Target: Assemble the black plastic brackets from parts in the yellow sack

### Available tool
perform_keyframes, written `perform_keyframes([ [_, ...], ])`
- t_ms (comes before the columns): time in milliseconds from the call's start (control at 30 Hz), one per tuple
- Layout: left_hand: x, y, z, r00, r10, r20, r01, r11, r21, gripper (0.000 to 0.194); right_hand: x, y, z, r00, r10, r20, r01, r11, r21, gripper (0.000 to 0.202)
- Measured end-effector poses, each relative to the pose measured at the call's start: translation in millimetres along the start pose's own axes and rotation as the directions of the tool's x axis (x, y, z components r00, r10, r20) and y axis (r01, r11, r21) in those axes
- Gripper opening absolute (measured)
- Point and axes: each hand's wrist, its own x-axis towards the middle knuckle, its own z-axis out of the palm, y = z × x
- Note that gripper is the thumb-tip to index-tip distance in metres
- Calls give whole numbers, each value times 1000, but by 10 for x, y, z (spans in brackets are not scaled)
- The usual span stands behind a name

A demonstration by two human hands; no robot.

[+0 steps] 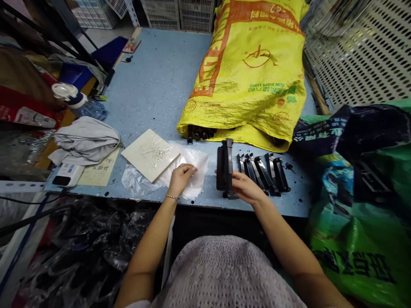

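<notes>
My right hand is closed around black plastic parts, held upright over the front of the table. To the right of it, several similar long black plastic parts lie side by side in a row. My left hand is closed in a pinch above thin clear plastic bags; what its fingertips hold, if anything, is too small to tell. Beside that hand, a pale square board carries many tiny shiny pieces and rests partly on the bags.
A large yellow woven sack lies on the blue table, black parts showing at its mouth. Left are a grey cloth, a white device and a bottle. A green bag stands right; black plastic bags lie below left.
</notes>
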Motion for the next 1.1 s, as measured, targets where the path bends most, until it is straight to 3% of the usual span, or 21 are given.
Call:
perform_keyframes([
  [100, -86, 111, -98, 998, -49, 37, 54, 988, -147, 17, 290, 15, 243, 995, 46, 92, -58, 989, 134, 35],
  [167, -132, 188, -125, 999, 39, 1, -39, 995, -87, 10, 470, 62, 314, 995, 57, 85, -68, 988, 135, 32],
  [267, -137, 225, -195, 984, 178, -29, -173, 975, 140, 10, 558, 138, 254, 997, 33, -70, -30, 999, 41, 31],
  [333, -107, 192, -241, 988, 149, -36, -140, 975, 172, 8, 462, 149, 173, 974, -65, -219, 52, 996, -66, 33],
  [400, -72, 140, -261, 992, 123, -44, -115, 984, 139, 7, 281, 128, 125, 951, -149, -272, 121, 986, -117, 33],
  [467, -47, 96, -259, 982, 184, -31, -176, 968, 180, 13, 88, 109, 135, 983, -84, -161, 78, 996, -43, 31],
  [533, -43, 74, -261, 964, 264, 24, -260, 927, 269, 28, -39, 132, 188, 993, 97, 65, -103, 990, 98, 30],
  [600, -69, 79, -284, 953, 295, 71, -302, 896, 326, 44, -53, 208, 251, 932, 261, 250, -316, 925, 212, 30],
  [700, -200, 141, -334, 946, 315, 74, -320, 876, 360, 60, 107, 352, 322, 885, 344, 313, -443, 827, 346, 25],
  [800, -438, 267, -305, 910, 364, 197, -412, 849, 331, 64, 305, 412, 397, 934, 280, 221, -340, 887, 313, 18],
  [867, -632, 376, -238, 854, 388, 346, -489, 826, 279, 66, 350, 388, 488, 986, 144, 89, -152, 984, 93, 13],
  [933, -853, 494, -199, 813, 403, 421, -532, 807, 255, 66, 294, 332, 608, 998, -52, 18, 54, 975, -217, 9],
  [967, -978, 552, -215, 813, 409, 415, -537, 801, 263, 63, 232, 298, 667, 992, -117, 54, 128, 935, -331, 10],
  [1033, -1260, 636, -361, 851, 378, 365, -496, 808, 319, 52, 71, 221, 739, 967, -116, 227, 202, 893, -402, 22],
  [1100, -1537, 623, -683, 919, 234, 318, -356, 839, 412, 41, -100, 127, 702, 932, -49, 360, 202, 893, -401, 38],
])
